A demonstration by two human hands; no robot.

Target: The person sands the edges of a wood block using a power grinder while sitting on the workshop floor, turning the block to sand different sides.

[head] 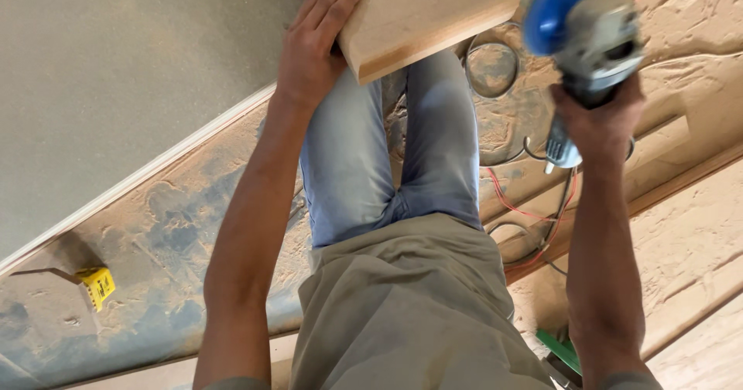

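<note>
One wooden board [418,11], pale w/ a darker cut edge, is gripped at its near corner by the left hand [313,46], above the knees. One blue-grey angle grinder [588,34] is clasped tight in the right hand [600,119], just right of the board's edge. Dusty floor [193,212] lies open to the left.

I see open room between my left hand [313,46] and right hand [600,119], above my knees. Left of the left arm the big grey board [116,88] lies flat and bare. The wooden panel [418,11] blocks the way ahead, and the angle grinder [588,34] fills the right. Below, loose cables [526,204] and a wire ring [491,69] clutter the dusty floor [193,220].
</note>
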